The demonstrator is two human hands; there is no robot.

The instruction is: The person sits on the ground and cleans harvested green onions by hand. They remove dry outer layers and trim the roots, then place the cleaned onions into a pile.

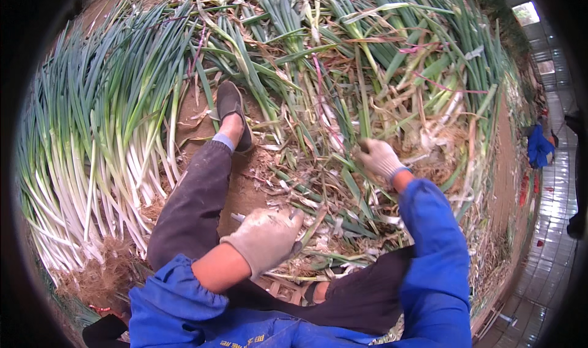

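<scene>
My left hand (271, 237), in a soiled pale work glove, hangs over the litter between my legs. Its fingers curl inward, and whether something is inside them is hidden. A strip of leaf (315, 225) shows just beyond its fingertips. Further out, my right hand (379, 157), in a white knit glove, reaches to the lower end of a green stalk (364, 113); blur at the fingers hides whether they grip it. Around it lie loose scallions (390, 40) with dry leaves. On the left, long scallions (105, 155) with white stems and roots lie side by side in a wide row.
Peeled skins and torn leaves (330, 201) cover the soil between my legs. Pink ties (318, 74) lie among the stalks. My shod foot (234, 113) is beside the left row. A blue cloth item (540, 146) lies at far right, near a shiny tiled strip (558, 196).
</scene>
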